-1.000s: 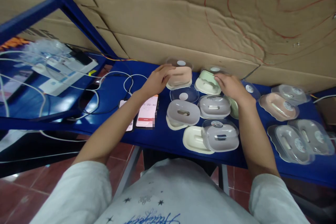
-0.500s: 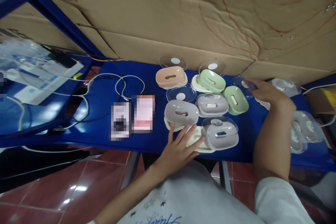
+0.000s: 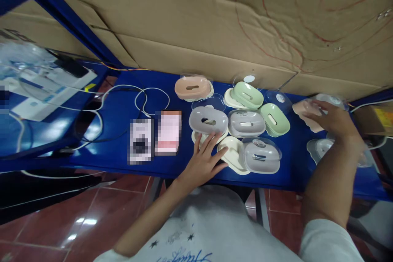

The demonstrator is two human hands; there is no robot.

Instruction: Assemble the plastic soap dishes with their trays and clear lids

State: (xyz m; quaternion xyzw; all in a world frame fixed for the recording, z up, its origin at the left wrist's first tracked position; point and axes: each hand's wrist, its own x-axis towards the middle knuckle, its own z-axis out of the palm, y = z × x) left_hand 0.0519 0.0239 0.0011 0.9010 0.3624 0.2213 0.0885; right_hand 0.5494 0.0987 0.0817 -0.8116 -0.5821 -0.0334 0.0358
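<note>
My left hand (image 3: 204, 159) has its fingers spread, the tips against the near side of a grey oval soap dish (image 3: 196, 119) with a slot in its bottom. That dish sits tilted on a cream base (image 3: 221, 135). Beside my left thumb lies another cream tray (image 3: 235, 155), partly under a grey soap dish (image 3: 262, 163) with a clear cover. My right hand (image 3: 336, 118) is bent around the right end of a peach soap dish (image 3: 302, 112); blur hides its exact grip. A clear cover (image 3: 319, 147) lies below my right wrist.
More soap dishes stand in the middle: peach (image 3: 190, 89), light green (image 3: 249, 94), another green (image 3: 274, 120) and grey (image 3: 247, 125). Two phone-like blurred items (image 3: 168, 133) lie left, near white cables (image 3: 123, 88). Cardboard (image 3: 184, 20) walls the back.
My right hand has moved right and nearer, from a clear cover to the peach dish. The grey dish at my left fingers has shifted away, showing more of its cream base; the far peach dish moved left.
</note>
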